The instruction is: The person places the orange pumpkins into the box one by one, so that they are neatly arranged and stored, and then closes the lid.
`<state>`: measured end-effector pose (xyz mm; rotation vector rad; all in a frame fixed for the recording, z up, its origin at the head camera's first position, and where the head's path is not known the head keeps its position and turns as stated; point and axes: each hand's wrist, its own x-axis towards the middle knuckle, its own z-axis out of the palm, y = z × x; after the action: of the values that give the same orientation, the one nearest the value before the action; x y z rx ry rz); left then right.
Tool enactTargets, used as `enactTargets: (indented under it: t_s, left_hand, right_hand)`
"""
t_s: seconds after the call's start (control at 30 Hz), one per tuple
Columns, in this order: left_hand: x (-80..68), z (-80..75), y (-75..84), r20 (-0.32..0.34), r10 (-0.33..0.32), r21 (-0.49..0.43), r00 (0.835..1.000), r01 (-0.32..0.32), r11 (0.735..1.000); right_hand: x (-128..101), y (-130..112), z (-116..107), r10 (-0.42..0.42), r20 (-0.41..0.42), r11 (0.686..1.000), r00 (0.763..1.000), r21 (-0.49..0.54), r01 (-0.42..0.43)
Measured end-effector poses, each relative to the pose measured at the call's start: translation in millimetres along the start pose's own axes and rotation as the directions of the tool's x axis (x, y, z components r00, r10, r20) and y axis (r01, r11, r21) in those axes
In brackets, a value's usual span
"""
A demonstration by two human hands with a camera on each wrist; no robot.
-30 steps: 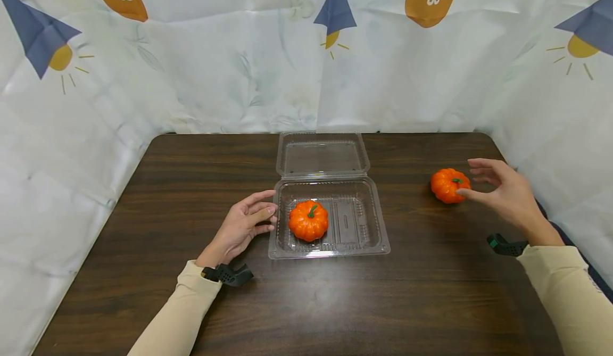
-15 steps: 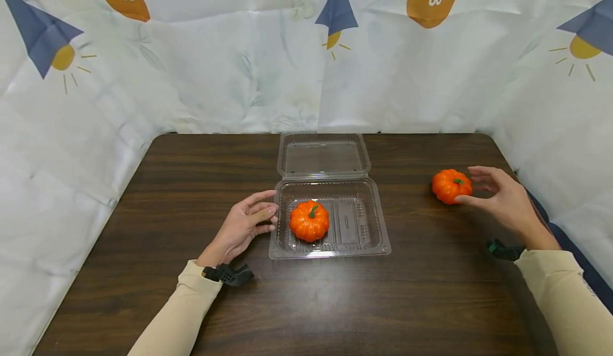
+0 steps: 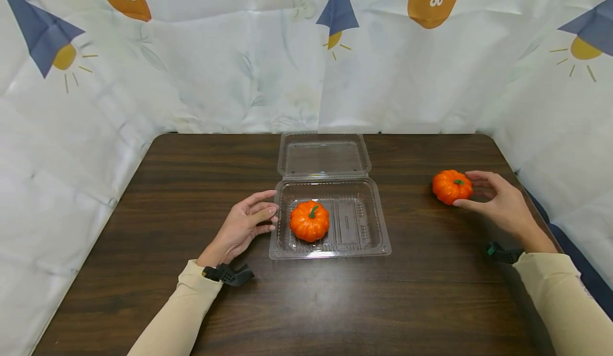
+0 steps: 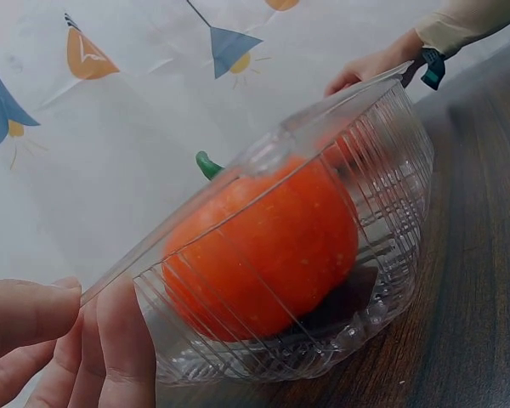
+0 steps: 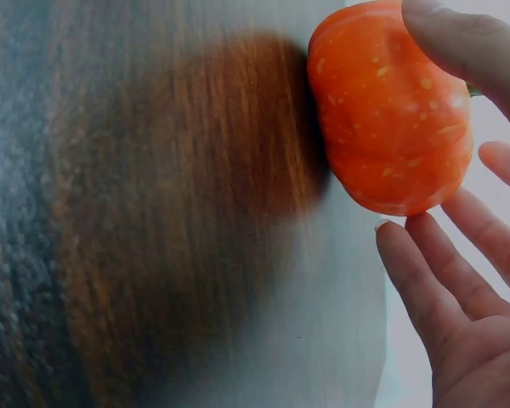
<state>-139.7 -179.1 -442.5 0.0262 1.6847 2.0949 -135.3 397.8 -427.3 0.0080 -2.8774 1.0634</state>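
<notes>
My left hand (image 3: pixel 244 225) pinches the left rim of a clear plastic clamshell container (image 3: pixel 383 228), whose hinged lid (image 3: pixel 323 156) lies folded back. Thumb and fingers meet at that rim in the left wrist view. Inside the container's left half sits an orange toy pumpkin (image 3: pixel 309 221) with a green stem. At the table's right, a second toy pumpkin (image 3: pixel 450 187) rests on the wood. My right hand (image 3: pixel 503 204) is spread around its right side, thumb in front and fingers behind. In the right wrist view the thumb overlaps this pumpkin (image 5: pixel 391 110), with some fingertips right at its edge.
Both things stand on a dark wood-grain table (image 3: pixel 311 303). A white patterned cloth (image 3: pixel 215 68) hangs behind the table and along its sides. The lid reaches to the table's back edge.
My right hand has moved slightly down and left, closer around the right-hand pumpkin. The left hand, the container and both pumpkins stay practically in place.
</notes>
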Motion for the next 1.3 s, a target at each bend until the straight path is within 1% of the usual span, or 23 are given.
enactTargets:
  t_s: [0.4,0.6,0.83,1.07,1.3]
  left_hand:
    - [0.0,-0.1,-0.6,-0.006,0.002,0.012,1.000,-0.002,1.000]
    - [-0.2,0.0,-0.8,-0.010,0.002,0.017,1.000,-0.002,1.000]
    - [0.7,-1.3,-2.5,0.006,0.011,0.020,1.000,-0.012,1.000]
    - [1.5,-0.6,-2.5,-0.003,0.007,0.017,1.000,-0.007,1.000]
    - [1.3,-0.6,-2.6,-0.008,0.014,0.012,1.000,-0.014,1.000]
  right_hand:
    - [0.6,1.0,1.9,0.059,0.053,0.997,0.997,-0.047,-0.057]
    - [-0.3,0.8,3.7,0.059,0.044,0.998,0.997,-0.033,-0.058]
    - [-1.0,3.3,5.8,0.066,0.043,0.998,0.997,-0.005,-0.065]
    - [-0.8,4.8,7.2,0.076,0.044,0.997,0.996,0.003,-0.076]
    - [-1.6,6.3,9.0,0.080,0.028,0.997,0.996,0.002,-0.080]
